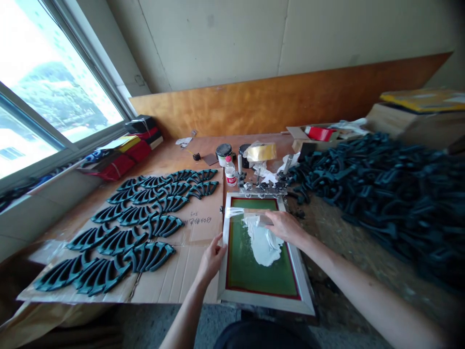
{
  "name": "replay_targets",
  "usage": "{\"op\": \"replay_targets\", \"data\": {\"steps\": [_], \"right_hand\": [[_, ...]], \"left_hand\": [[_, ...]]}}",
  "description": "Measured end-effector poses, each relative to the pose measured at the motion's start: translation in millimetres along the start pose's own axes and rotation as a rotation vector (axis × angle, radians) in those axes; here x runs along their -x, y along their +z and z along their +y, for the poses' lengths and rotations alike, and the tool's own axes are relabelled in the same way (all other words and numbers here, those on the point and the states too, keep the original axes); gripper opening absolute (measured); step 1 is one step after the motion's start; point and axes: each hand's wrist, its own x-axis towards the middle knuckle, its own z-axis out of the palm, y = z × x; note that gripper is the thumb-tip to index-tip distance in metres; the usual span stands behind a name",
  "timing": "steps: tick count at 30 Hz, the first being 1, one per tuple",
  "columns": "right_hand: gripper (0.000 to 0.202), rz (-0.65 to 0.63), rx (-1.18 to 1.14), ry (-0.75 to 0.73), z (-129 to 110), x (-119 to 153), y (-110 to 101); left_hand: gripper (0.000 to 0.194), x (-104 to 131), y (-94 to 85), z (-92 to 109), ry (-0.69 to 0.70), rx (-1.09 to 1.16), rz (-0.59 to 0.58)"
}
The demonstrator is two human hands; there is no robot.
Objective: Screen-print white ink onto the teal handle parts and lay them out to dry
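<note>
Right now your two hands are apart, both at the screen frame (272, 307) in the lower centre of the picture. Your right hand (285, 226) is closed on the right end of a squeegee (256, 214), which lies crosswise over the upper part of the green mesh (241, 264). White paste (265, 248) covers the middle of that mesh, spreading downward from the squeegee, and the tool's left end is whitened too. Your left hand (212, 257) is at the frame's left rim with its fingers bent; you cannot tell from this view whether they grip the rim or only rest against it.

Just beyond the frame's upper edge you have a metal clamp (267, 189), with a small bottle (230, 175) with a red cap just to its left. Farther up on the bench (203, 144) stands a dark-lidded jar (224, 155), and to its right sits a yellow roll (262, 152).

To your left, a sheet of cardboard (203, 230) carries dark curved parts (103, 277) laid out in rows, running from the lower left toward the centre. Filling the right side of the picture is a large heap of dark parts (385, 189), blurred at its outer edge, with a cardboard box (403, 122) behind it in the upper right. A window (58, 72) takes up the upper left.
</note>
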Motion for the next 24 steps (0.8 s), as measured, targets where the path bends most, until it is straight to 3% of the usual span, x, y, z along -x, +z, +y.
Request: {"op": "replay_targets", "data": {"steps": [7, 9, 12, 16, 20, 22, 24], "right_hand": [[0.01, 0.166, 0.178, 0.033, -10, 29, 20], [0.016, 0.168, 0.151, -0.052, -18, 38, 30], [0.02, 0.128, 0.089, -0.303, -20, 57, 36], [0.019, 0.056, 0.006, -0.548, -1, 75, 21], [0.016, -0.05, -0.093, -0.498, 8, 60, 3], [0.017, 0.036, -0.106, -0.44, 2, 53, 7], [0.021, 0.188, -0.087, -0.472, -6, 56, 19]], "left_hand": [[0.059, 1, 2.0, -5, 0.011, -0.005, 0.011], [0.059, 1, 2.2, -6, 0.027, 0.002, 0.0], [0.059, 0, 2.3, -7, 0.042, 0.011, -0.008], [0.06, 0, 3.5, -9, 0.046, 0.026, 0.0], [0.059, -1, 5.6, -10, 0.044, 0.043, 0.018], [0.06, -1, 5.9, -10, 0.038, 0.058, 0.024], [0.062, 0, 5.5, -9, 0.032, 0.079, 0.032]]}}
